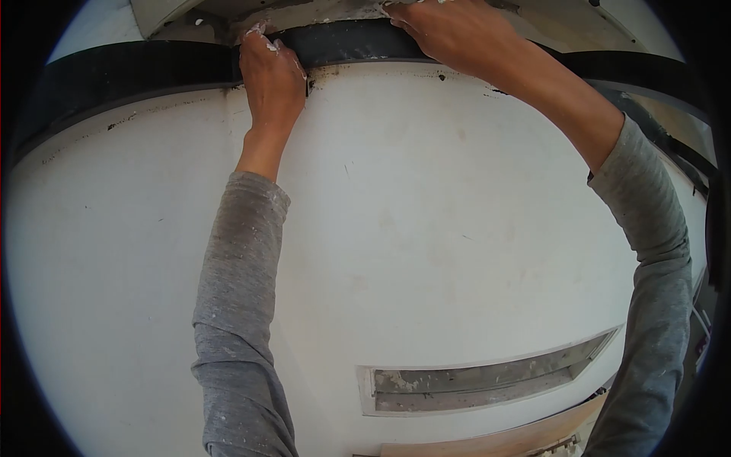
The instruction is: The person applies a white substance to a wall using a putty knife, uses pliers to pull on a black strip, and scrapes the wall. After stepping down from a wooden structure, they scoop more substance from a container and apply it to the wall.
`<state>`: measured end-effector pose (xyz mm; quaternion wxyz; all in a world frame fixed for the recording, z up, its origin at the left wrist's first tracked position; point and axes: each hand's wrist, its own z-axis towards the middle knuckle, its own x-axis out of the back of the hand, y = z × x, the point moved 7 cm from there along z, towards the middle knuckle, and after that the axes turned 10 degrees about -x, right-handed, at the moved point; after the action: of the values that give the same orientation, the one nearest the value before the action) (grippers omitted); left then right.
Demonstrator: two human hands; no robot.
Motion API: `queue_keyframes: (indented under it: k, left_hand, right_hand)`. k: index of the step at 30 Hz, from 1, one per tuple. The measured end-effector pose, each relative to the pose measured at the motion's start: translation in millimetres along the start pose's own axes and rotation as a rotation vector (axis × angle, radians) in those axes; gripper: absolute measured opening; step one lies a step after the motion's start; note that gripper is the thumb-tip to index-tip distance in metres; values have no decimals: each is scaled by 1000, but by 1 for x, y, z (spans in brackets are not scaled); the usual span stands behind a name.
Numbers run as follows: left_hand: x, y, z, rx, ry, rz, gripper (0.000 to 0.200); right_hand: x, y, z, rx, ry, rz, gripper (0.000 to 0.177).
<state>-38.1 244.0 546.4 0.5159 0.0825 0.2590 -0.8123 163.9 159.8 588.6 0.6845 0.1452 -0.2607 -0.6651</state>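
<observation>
The dark band [352, 43] curves across the top of the frame. My left grip [272, 82], curled and smeared with white, overlaps it left of centre; my right grip [451, 32], also bent, reaches the upper edge. I cannot tell how far either is closed or what it holds. Below spreads a white surface [434, 198], with a long recess [472, 392] at lower right.

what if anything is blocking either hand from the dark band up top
Nothing visible. The left hand and right hand both overlap the dark band in this view, with no object seen between; whether their fingertips touch it is unclear.
</observation>
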Motion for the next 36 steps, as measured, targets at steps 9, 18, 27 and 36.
queue_keyframes:
  k: [9,18,27,36]
  left_hand:
    - [-5,-8,-2,44,-98,-26,19]
    - [-6,-5,2,-96,-46,86,15]
    - [-4,-6,1,-14,-99,18,26]
    - [5,0,-1,-90,-45,100,28]
  right_hand:
    - [-4,16,-24,-202,-109,-37,26]
    - [7,16,-27,-176,-103,-146,21]
    - [7,18,-24,-160,-175,-145,22]
    - [-14,13,-24,-168,105,-194,30]
